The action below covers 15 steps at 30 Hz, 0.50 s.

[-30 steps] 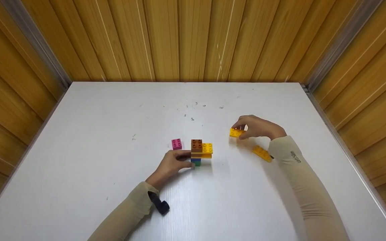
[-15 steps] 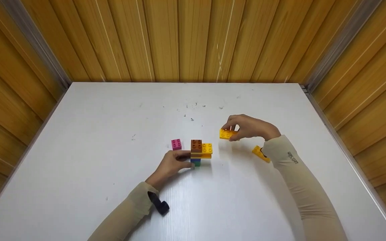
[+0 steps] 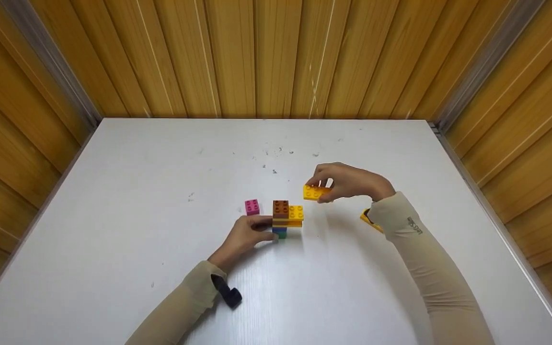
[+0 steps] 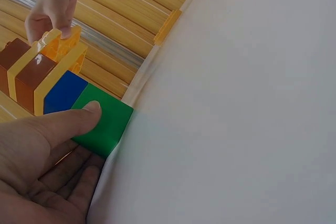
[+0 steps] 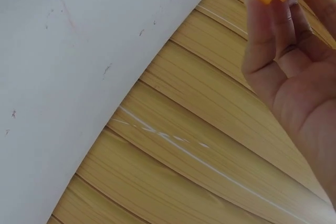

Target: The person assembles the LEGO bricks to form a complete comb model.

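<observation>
My left hand (image 3: 243,238) grips the foot of a tower of toy building bricks, thumb on the green brick (image 4: 109,124) in the left wrist view. Above the green come a blue brick (image 4: 65,92), then brown bricks alternating with thin yellow ones that jut out rightward. A brown brick (image 3: 281,209) tops the tower, beside the studs of a yellow brick (image 3: 296,212). My right hand (image 3: 350,182) pinches another yellow brick (image 3: 311,192) between thumb and fingers, studs up, in the air behind and right of the tower. In the right wrist view, that yellow brick is partly cut off by the frame's top.
A pink brick (image 3: 252,207) lies just behind my left hand. Another yellow brick (image 3: 371,221) rests on the white table (image 3: 170,158), partly hidden by my right cuff. Wood-patterned panels (image 3: 276,57) rise behind and at both sides of the table.
My right hand has carried its yellow brick leftward, closer to the tower. The right sleeve now covers more of the yellow brick on the table. My left hand and the tower have stayed put.
</observation>
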{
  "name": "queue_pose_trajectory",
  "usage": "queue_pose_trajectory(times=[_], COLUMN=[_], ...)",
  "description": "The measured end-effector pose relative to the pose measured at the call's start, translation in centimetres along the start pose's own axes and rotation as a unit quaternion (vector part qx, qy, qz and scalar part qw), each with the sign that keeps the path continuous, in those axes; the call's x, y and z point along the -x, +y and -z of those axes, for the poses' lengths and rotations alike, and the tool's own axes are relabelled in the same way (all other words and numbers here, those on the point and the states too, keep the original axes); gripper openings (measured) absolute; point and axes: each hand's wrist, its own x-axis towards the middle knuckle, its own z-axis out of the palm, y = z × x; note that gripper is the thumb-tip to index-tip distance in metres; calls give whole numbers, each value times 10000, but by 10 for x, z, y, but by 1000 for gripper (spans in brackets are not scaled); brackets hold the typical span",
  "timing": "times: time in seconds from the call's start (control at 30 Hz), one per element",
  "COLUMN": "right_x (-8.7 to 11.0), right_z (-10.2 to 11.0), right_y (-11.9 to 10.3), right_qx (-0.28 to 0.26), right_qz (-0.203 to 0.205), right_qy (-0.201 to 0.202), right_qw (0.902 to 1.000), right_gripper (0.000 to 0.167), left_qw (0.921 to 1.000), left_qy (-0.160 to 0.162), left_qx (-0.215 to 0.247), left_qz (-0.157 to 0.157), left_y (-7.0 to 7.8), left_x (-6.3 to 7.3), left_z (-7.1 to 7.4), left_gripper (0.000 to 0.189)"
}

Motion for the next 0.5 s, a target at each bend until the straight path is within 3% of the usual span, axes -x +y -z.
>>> queue_pose_trajectory(times=[0.2, 0.5], right_x=[-1, -6], right_z=[0, 2], right_y=[-7, -26], right_qx=[49, 7], right_qz=[358, 511], right_qy=[-10, -73], right_qw=[9993, 9987], right_gripper=[41, 41], left_qw=[9999, 9999], left_qy=[-8, -31], left_qx=[6, 7], left_qz=[-101, -108], left_y=[0, -1], left_x=[0, 0], left_z=[0, 0], left_gripper=[47, 47])
